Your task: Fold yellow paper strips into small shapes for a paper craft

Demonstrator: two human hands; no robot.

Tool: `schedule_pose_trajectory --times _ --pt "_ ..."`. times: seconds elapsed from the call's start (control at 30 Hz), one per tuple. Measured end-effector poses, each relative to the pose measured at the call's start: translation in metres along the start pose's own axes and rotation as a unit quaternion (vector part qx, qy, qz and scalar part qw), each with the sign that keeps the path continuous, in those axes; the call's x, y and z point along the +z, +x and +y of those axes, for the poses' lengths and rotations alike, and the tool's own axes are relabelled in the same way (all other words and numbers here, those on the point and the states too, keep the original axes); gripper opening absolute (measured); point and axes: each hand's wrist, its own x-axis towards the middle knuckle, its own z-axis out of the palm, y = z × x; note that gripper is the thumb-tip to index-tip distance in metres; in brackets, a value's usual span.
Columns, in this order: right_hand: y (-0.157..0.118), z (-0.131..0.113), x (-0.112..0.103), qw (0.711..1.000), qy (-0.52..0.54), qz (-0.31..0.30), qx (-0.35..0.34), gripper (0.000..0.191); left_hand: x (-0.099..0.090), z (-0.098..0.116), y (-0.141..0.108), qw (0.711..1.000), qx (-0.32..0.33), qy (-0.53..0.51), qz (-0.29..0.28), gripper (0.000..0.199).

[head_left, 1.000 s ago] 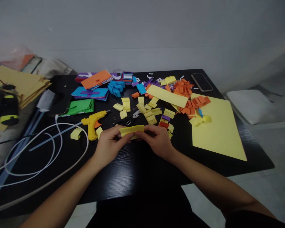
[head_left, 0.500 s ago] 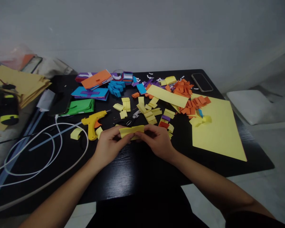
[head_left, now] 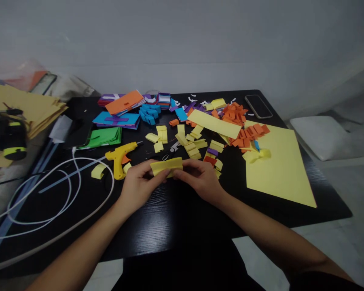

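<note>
A yellow paper strip, creased along its length, is pinched between my two hands above the black table. My left hand grips its left end, thumb in front and fingers behind. On the right end, my right hand holds it the same way. Just beyond the strip lie scissors, partly covered by paper pieces. Several folded yellow paper pieces are scattered past my hands. A yellow glue gun rests to the left of my left hand, its nozzle pointing right.
Orange folded pieces heap at the back right, beside a large yellow sheet and a phone. Stacks of green, blue and orange paper stand at the back left. A white cable loops across the left side.
The strip is tilted slightly more upward between my fingers, and more of its face shows. Both hands keep their pinch. The whole view has shifted a little.
</note>
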Motion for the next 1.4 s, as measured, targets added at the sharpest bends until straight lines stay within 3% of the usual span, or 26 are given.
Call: schedule_pose_trajectory --times 0.4,0.8,1.0,1.4 --pt "-0.001 0.0015 -0.0001 0.998 -0.052 0.03 -0.009 0.026 0.002 -0.0039 -0.001 1.0 -0.004 -0.013 -0.007 0.019" --pt "-0.0018 0.0039 0.0033 0.999 -0.03 0.023 0.004 0.03 0.0043 0.0008 -0.0003 1.0 0.0 -0.017 0.0 0.02" --pt "0.0012 0.0047 0.0004 0.997 -0.04 0.072 -0.006 0.034 0.0027 -0.0032 0.0042 0.998 -0.032 -0.054 -0.002 0.027" --pt "0.0023 0.0027 -0.0021 0.998 -0.039 0.058 0.008 0.033 -0.0016 -0.0031 0.0023 1.0 -0.008 -0.018 0.001 0.009"
